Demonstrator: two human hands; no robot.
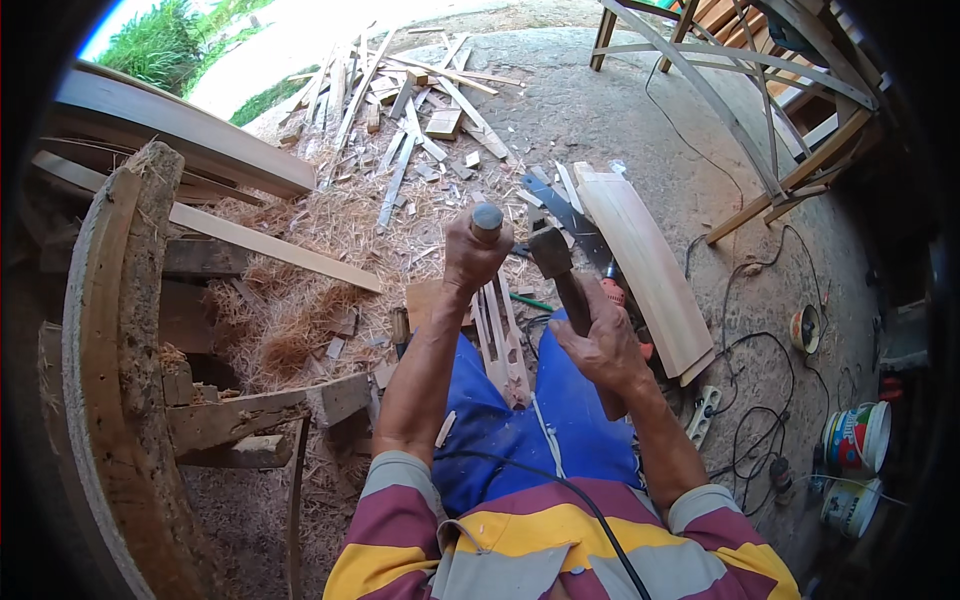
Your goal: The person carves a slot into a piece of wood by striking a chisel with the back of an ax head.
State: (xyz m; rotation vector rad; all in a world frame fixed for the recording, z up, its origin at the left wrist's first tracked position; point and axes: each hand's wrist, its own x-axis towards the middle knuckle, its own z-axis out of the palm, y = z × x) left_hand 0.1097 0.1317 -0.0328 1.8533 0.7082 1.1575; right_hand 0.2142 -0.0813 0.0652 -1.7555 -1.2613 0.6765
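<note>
My left hand [472, 258] is closed around an upright chisel [487, 217]. Its round butt points up, and its blade is hidden beneath my fist. Just to the right, my right hand [608, 345] grips the wooden handle of a hammer [549, 250]. The hammer's metal head is raised beside the chisel butt, apart from it. Below my left hand, a slotted length of pale wood [505, 350] lies between my blue-clad legs, with openings cut along it.
Wide planks [640, 260] lie to the right, by a dark handsaw [570, 215] and a red power tool [613, 288]. Wood offcuts [445, 120] and shavings [290, 330] cover the ground ahead. A heavy curved timber [120, 350] stands left. Cables [775, 345] and buckets [857, 440] are at right.
</note>
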